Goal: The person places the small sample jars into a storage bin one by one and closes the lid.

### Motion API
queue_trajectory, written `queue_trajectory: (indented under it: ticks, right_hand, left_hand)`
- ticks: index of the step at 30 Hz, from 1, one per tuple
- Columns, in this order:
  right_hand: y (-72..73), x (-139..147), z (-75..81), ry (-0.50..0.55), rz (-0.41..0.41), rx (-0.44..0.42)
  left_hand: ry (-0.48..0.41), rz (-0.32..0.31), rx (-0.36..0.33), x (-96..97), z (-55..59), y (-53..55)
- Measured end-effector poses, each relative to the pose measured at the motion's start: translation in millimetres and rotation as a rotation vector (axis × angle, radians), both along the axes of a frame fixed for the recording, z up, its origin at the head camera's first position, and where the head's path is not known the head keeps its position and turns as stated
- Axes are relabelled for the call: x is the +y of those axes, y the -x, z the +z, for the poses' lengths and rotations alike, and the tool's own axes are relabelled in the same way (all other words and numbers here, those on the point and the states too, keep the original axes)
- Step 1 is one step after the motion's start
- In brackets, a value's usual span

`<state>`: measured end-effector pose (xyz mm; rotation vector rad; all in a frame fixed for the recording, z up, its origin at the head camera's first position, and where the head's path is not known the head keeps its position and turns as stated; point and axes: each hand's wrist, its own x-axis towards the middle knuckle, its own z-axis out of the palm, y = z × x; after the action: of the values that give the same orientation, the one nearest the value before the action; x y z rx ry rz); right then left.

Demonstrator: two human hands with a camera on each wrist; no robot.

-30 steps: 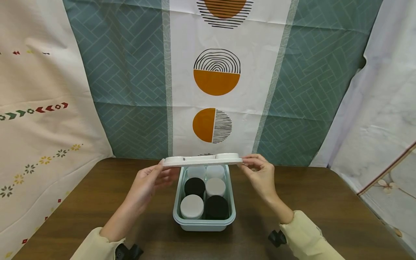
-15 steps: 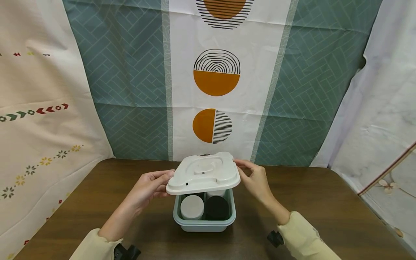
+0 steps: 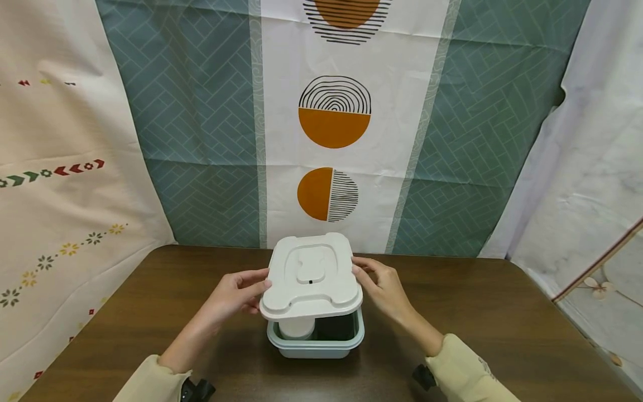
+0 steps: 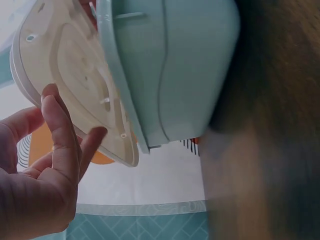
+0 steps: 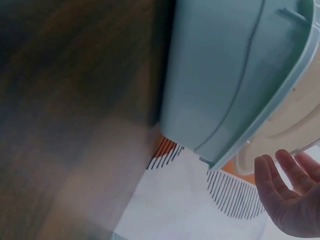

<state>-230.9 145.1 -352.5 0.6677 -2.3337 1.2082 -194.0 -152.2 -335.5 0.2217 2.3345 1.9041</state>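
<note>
A white lid (image 3: pixel 311 273) with a raised middle is tilted over a pale blue-green plastic box (image 3: pixel 316 352). My left hand (image 3: pixel 233 296) pinches its left edge, thumb on top and fingers beneath; the left wrist view shows the lid's ribbed underside (image 4: pixel 75 75) above the box wall (image 4: pixel 170 75). On the opposite edge my right hand (image 3: pixel 384 285) holds the lid between thumb and fingers, with fingertips at the edge in the right wrist view too. At the box's near end, a white round-topped container (image 3: pixel 297 328) and a black one (image 3: pixel 335 328) show under the lid; the far part is hidden.
The box stands on a dark brown wooden table (image 3: pixel 477 312). Behind the table hangs a green and white patterned cloth (image 3: pixel 331 156). Light cloths flank it, one on the left (image 3: pixel 65 223) and one on the right (image 3: pixel 582 195). Dark devices are strapped at both wrists.
Both hands have brought the lid from nearly edge-on, past a sideways tilt, to lean over the box with its top facing me. It now covers the far containers. The box has stayed put.
</note>
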Motion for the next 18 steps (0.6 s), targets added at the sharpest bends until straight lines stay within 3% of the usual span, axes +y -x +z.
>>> queue_trajectory:
  ticks: [5, 18]
  right_hand:
    - [-3.9, 0.0, -6.7, -0.032, -0.004, 0.000]
    - [-10.2, 4.8, -16.5, -0.055, 0.098, -0.051]
  left_hand:
    - [0.029, -0.014, 0.024, -0.7, -5.8, -1.2]
    - [0.191, 0.008, 0.078, 2.9, -19.2, -4.8]
